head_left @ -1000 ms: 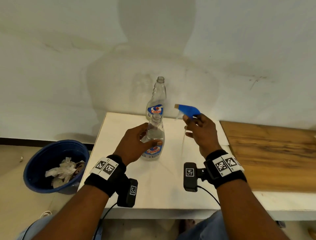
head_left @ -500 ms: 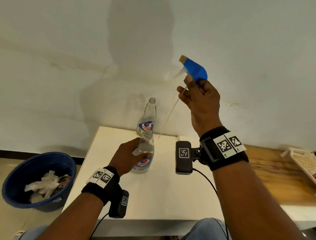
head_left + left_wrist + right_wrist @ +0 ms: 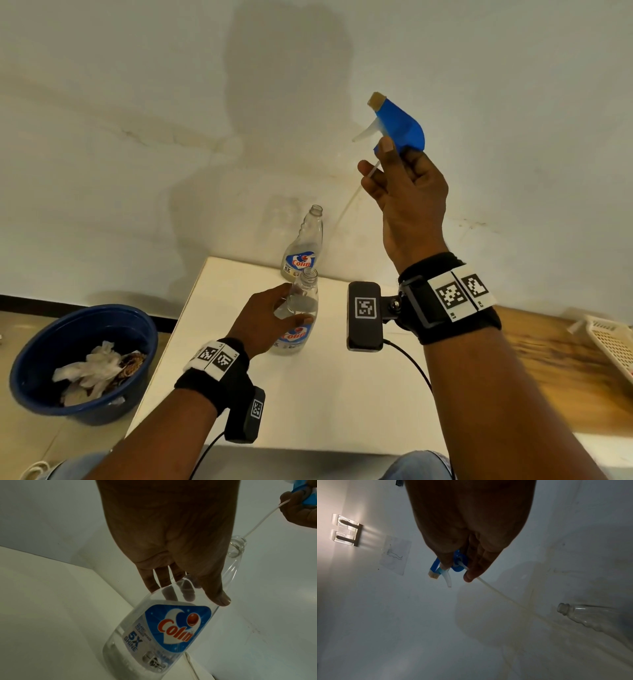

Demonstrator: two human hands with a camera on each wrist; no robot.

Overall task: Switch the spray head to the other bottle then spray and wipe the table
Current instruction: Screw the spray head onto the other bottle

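Note:
My right hand (image 3: 404, 178) holds the blue spray head (image 3: 399, 125) high in front of the wall, its thin dip tube (image 3: 267, 514) hanging down and to the left, clear of both bottles. In the right wrist view the fingers pinch the spray head (image 3: 458, 562) at its collar. My left hand (image 3: 270, 322) grips the near clear bottle (image 3: 301, 308), open-necked and standing on the white table (image 3: 342, 394). The left wrist view shows its Colin label (image 3: 178, 627) below my fingers. A second open bottle (image 3: 305, 246) stands behind it by the wall.
A blue basin (image 3: 82, 363) with crumpled tissues sits on the floor to the left. A wooden surface (image 3: 565, 370) adjoins the table on the right, with a cream plastic basket (image 3: 613, 346) at its far edge. Two clear hooks (image 3: 346, 530) are fixed to the wall.
My right hand has lifted the spray head from beside the near bottle's neck to high above the table, drawing the tube clear. The left hand keeps its grip on the near bottle.

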